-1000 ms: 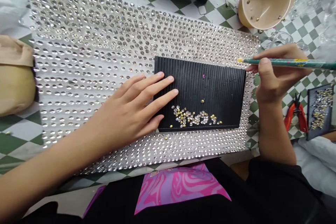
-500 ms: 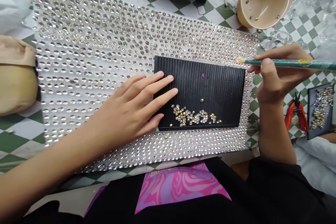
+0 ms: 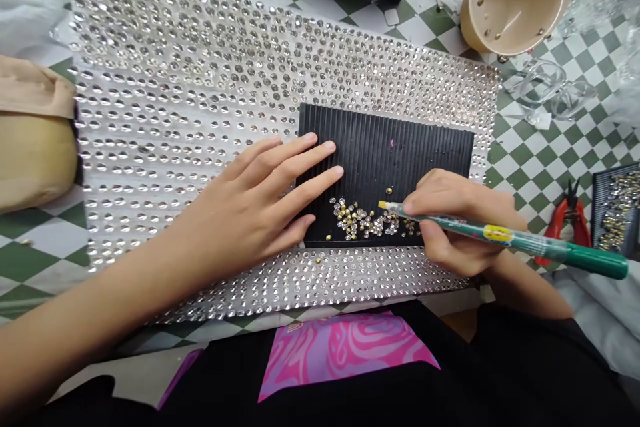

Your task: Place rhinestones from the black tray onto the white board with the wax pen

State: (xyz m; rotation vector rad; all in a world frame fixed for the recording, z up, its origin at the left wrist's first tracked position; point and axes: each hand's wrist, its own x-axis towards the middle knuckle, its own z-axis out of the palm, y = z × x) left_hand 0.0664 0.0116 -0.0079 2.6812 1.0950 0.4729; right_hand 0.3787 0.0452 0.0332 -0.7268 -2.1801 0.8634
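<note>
My left hand (image 3: 265, 200) lies flat with fingers spread, its fingertips on the left end of a black ridged tray (image 3: 365, 147). In my right hand (image 3: 460, 213) is a green pen-shaped picking tool (image 3: 530, 248) with a yellow tip, held in a pinch. That tip is over or at a heap of clear and gold-backed rhinestones (image 3: 360, 221) along the tray's near edge; contact cannot be made out. Beneath the tray spreads a white sheet (image 3: 190, 213) set with rows of rhinestones.
A beige tub (image 3: 520, 0) with a few stones stands at the back right. Red-handled pliers (image 3: 570, 217) and a second ridged tray (image 3: 617, 207) of stones are at the right. A beige rounded object (image 3: 35, 140) sits at the left, on a green-and-white checked cloth (image 3: 530, 153).
My right hand has brought the pen from the sheet's right side leftward and nearer to me, over the stones on the tray. My left hand has stayed on the tray.
</note>
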